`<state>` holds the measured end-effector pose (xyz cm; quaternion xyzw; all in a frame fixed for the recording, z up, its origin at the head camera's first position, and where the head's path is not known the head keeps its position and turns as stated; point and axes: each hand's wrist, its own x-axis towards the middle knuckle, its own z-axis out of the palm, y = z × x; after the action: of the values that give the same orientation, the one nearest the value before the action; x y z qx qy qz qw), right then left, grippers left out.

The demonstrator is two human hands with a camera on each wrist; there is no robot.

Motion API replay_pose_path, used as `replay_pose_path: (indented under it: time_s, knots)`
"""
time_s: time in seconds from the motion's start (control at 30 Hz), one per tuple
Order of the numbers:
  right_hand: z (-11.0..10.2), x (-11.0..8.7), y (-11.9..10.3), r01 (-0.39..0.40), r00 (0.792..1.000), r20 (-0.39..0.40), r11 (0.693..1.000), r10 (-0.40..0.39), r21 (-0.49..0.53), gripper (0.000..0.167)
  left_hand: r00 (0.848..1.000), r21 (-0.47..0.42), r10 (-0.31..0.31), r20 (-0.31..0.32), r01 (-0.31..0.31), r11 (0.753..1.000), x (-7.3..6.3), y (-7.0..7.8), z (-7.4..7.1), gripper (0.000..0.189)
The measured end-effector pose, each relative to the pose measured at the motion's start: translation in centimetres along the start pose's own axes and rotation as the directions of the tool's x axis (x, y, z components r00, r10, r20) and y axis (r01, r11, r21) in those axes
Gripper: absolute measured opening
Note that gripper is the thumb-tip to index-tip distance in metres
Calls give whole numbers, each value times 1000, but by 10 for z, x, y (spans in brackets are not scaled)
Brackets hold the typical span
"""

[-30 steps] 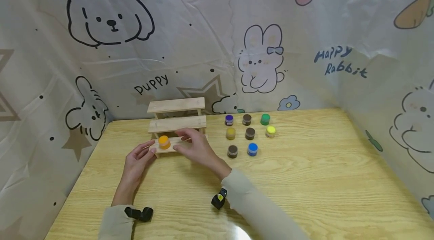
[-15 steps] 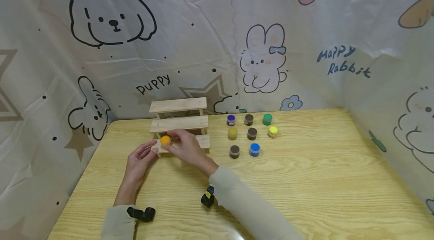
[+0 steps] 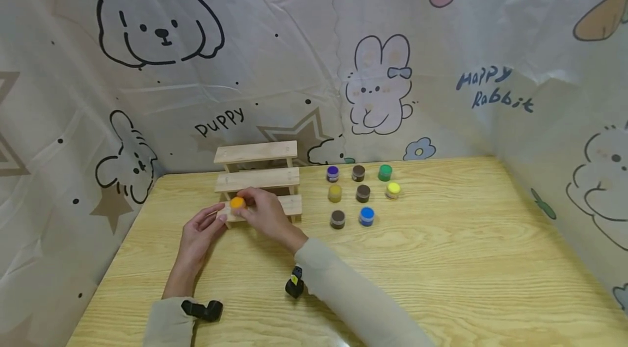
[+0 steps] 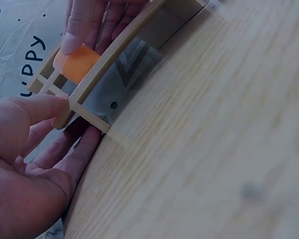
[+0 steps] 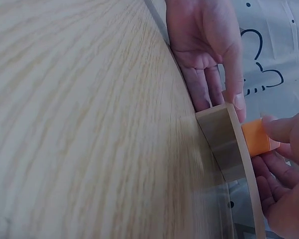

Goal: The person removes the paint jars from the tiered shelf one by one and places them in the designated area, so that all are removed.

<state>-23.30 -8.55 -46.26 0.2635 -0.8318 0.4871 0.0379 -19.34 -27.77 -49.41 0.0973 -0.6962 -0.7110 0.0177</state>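
A small three-tier wooden stand (image 3: 257, 178) stands at the back left of the table. On its lowest step, toward the left end, sits a paint pot with an orange top (image 3: 237, 202). My right hand (image 3: 267, 215) pinches this pot between thumb and fingers; the right wrist view shows its orange side (image 5: 255, 138) against the step board. With my left hand (image 3: 197, 238) I grip the left end of the lowest step. In the left wrist view the thumb lies at the board's end (image 4: 79, 99), and other fingers reach beside the leg below.
Right of the stand, several more paint pots stand in loose rows, among them a purple one (image 3: 332, 174), a green one (image 3: 385, 172), a bright yellow one (image 3: 393, 190) and a blue one (image 3: 366, 216). A patterned cloth (image 3: 275, 64) hangs behind the table.
My right hand has slid left along the lowest step and taken hold of the orange paint pot. The left hand keeps its place at the stand's end.
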Motion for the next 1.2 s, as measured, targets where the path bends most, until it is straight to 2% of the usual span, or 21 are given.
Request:
replay_pose_path:
  time_s: [0.4,0.77,1.03,1.2]
  knots:
    - [-23,-17,-2,-2,1000,7,994,2,109,27,1000,-5,5,-1,-5,1000,1,-2,0,53]
    - [-65,-42,-2,30,998,57,998,-33,47,30,1000,17,10,-10,-10,1000,1,-1,0,52]
    - [-93,-65,3,36,999,16,996,-38,79,31,1000,14,19,-13,-19,1000,1,-2,0,51]
    - [-111,-81,8,15,1000,-18,998,-14,63,30,1000,2,18,-23,-18,1000,1,-2,2,51]
